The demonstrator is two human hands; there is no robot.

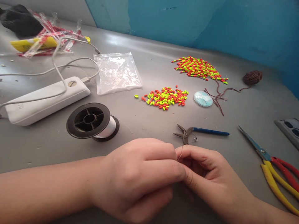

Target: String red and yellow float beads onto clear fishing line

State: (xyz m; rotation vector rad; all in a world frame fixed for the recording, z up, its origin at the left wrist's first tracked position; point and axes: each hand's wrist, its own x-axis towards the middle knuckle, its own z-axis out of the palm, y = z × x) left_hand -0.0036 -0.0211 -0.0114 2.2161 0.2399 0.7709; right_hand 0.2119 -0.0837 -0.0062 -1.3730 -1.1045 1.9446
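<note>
My left hand (142, 177) and my right hand (207, 177) meet at the front centre, their fingertips pinched together. A thin line (182, 150) rises from between them. Whatever else lies inside the pinch is hidden by the fingers. Just beyond the hands lie blue-handled pliers (205, 131) with jaws apart. To the left is a black spool (88, 119) wound with pale line. Farther back, a loose pile of oval red and yellow-green beads (164, 98) lies in front of a larger pile of red-and-green pieces (198, 67).
Scissors (268, 161) with red and yellow handles lie at right. A round pale-blue disc (203, 98) sits by a brown yarn ball (252, 77). At left are a white power bank (46, 101) with cables, a clear packet (118, 73) and plastic wrappers (53, 34).
</note>
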